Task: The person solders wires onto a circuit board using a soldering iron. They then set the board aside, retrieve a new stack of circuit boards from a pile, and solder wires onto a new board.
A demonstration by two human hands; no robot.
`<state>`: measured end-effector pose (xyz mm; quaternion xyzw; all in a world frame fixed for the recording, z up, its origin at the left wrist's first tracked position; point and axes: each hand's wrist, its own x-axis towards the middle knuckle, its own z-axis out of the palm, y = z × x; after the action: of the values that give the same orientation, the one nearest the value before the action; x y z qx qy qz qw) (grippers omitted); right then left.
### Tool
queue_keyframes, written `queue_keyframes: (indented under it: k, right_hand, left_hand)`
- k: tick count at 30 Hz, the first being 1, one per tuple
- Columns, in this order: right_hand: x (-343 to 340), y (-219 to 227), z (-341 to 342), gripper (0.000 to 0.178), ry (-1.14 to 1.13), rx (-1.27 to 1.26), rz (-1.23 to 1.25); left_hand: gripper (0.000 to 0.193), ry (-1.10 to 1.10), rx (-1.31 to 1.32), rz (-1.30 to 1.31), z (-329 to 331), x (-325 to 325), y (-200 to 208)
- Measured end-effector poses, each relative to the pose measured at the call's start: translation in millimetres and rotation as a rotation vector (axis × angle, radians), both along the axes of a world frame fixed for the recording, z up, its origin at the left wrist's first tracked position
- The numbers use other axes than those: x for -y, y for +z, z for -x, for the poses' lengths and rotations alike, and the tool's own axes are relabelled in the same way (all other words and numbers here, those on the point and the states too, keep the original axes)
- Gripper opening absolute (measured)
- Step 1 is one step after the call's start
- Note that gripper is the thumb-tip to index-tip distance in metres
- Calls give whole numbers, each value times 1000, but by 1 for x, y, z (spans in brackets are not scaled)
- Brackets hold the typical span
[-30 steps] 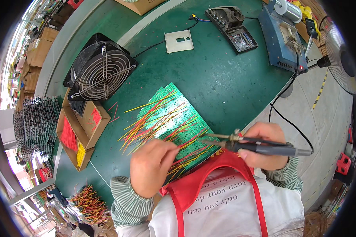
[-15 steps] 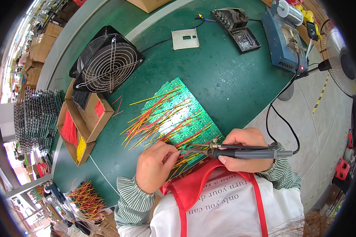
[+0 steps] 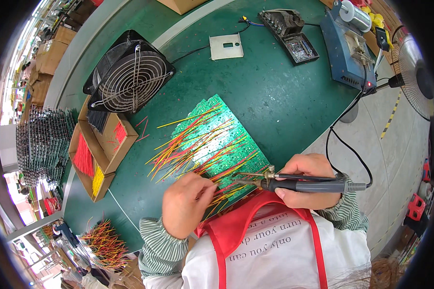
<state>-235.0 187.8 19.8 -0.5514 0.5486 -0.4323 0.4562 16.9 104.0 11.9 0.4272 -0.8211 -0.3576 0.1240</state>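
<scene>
Green circuit boards just beyond left hand, its hold unclear, and beside right hand, gripping a soldering iron

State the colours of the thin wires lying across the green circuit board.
The wires are red and yellow, seen best in the head view.

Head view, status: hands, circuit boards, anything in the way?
Right hand gripping soldering iron, tip over green circuit boards. Left hand at the wires, fingertip hold unclear. Boards on green table, red and yellow wires lying across them.
</scene>
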Motion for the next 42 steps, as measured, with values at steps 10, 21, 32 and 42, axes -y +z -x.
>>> queue_keyframes:
  k: [10,21,32,42]
  right_hand:
    - [-6,2,8,17,-67,-71,30]
    - [-2,1,11,18,-34,-59,-26]
    - [-8,-8,6,17,-328,157,46]
    - [14,-44,-17,25,-264,-50,242]
  left_hand:
    - [7,-102,15,105,24,-1,-6]
    - [8,-105,53,85,27,2,-9]
    - [6,-106,77,139,-11,21,11]
    - [21,357,285,259,-123,181,-9]
